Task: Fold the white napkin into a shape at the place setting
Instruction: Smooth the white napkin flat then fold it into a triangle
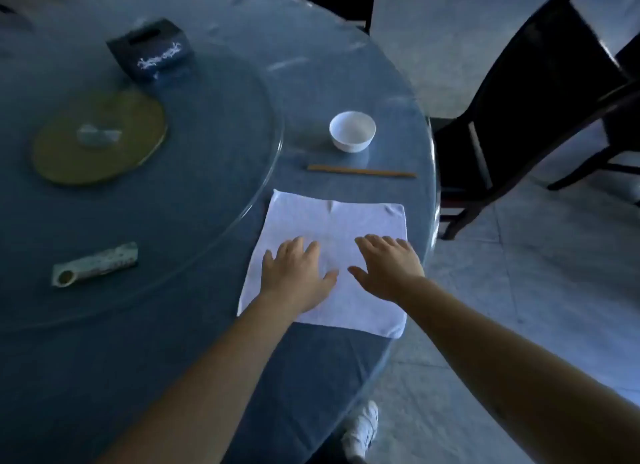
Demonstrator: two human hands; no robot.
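Observation:
The white napkin (332,221) lies spread flat as a square on the blue round table (207,359), close to its right edge. My left hand (294,273) rests palm down on the napkin's left half, fingers apart. My right hand (388,266) lies palm down on its right half, fingers spread too. Neither hand holds anything. Beyond the napkin lie wooden chopsticks (362,171), and a small white bowl (352,130) stands behind them.
A glass turntable (242,93) covers the table's middle, carrying a dark tissue box (152,50), a gold disc (100,138) and a lying toothpick holder (95,264). A dark chair (540,93) stands right of the table. My white shoe (360,429) shows below the edge.

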